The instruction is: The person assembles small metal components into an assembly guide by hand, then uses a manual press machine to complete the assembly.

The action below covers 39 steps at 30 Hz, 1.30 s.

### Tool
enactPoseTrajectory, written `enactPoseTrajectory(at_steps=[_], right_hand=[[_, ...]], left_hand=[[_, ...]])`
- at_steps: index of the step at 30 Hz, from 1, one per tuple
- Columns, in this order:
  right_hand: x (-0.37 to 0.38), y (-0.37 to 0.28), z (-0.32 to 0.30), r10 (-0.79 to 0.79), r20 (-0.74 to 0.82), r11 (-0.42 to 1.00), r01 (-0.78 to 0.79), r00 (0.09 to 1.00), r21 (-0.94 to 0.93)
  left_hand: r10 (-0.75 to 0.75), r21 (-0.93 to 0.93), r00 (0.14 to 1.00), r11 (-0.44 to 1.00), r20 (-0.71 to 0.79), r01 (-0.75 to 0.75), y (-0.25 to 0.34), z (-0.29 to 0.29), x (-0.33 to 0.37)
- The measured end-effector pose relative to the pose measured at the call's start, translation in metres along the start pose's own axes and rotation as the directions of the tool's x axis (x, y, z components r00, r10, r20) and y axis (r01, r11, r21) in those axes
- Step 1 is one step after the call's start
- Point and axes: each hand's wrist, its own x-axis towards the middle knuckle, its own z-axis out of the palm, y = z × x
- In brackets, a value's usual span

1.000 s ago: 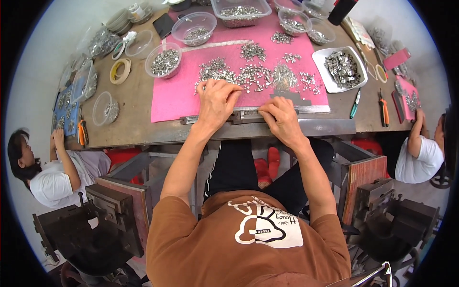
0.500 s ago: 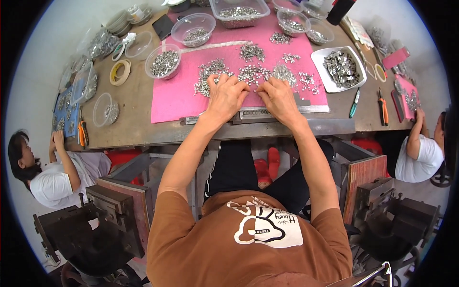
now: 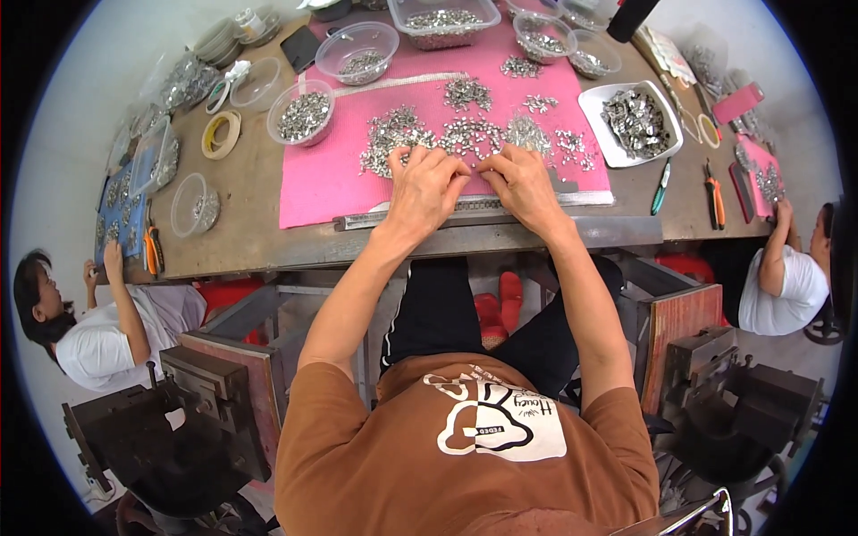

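Observation:
My left hand (image 3: 424, 189) is closed in a pinch over the near part of the pink mat (image 3: 313, 192). Close by on its right, my right hand (image 3: 524, 186) has thumb and finger pressed together as well; the fingertips of both nearly meet. Whatever lies between them is too small to make out. Under and between the hands runs a slotted metal bar (image 3: 478, 205) along the table edge. Just beyond the fingers are piles of small silvery metal pieces (image 3: 472, 136), with a larger heap (image 3: 393, 134) by my left hand.
A clear round tub (image 3: 302, 114) of metal pieces stands left, a white dish (image 3: 633, 125) of larger pieces right. Pliers (image 3: 712, 198), a green-handled tool (image 3: 661, 188) and a tape roll (image 3: 221, 136) lie on the table. Co-workers sit at the left (image 3: 98, 335) and right (image 3: 786, 286).
Both hands stay close together over the bar, with only slight finger movement. The view has shifted a little. The left co-worker's hands have moved apart.

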Motion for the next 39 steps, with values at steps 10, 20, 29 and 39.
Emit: enactPoseTrajectory(at_steps=[10, 20, 29, 39], right_hand=[[-0.025, -0.014, -0.021, 0.066, -0.001, 0.985, -0.065, 0.998, 0.162], [-0.037, -0.015, -0.02, 0.074, -0.003, 0.98, -0.072, 0.997, 0.185], [-0.016, -0.002, -0.006, 0.194, -0.055, 0.967, -0.182, 0.979, 0.177], [-0.016, -0.008, -0.014, 0.099, -0.064, 0.991, -0.093, 0.993, 0.1]], left_hand=[[0.01, -0.14, 1.0, 0.99, -0.014, -0.011, 0.029, 0.009, -0.019], [-0.032, -0.066, 0.998, 0.997, -0.059, 0.028, 0.014, 0.009, -0.007], [0.051, 0.065, 0.999, 0.997, 0.018, -0.052, -0.01, 0.028, 0.021], [0.065, 0.059, 0.997, 0.996, 0.037, -0.067, -0.011, 0.027, 0.022]])
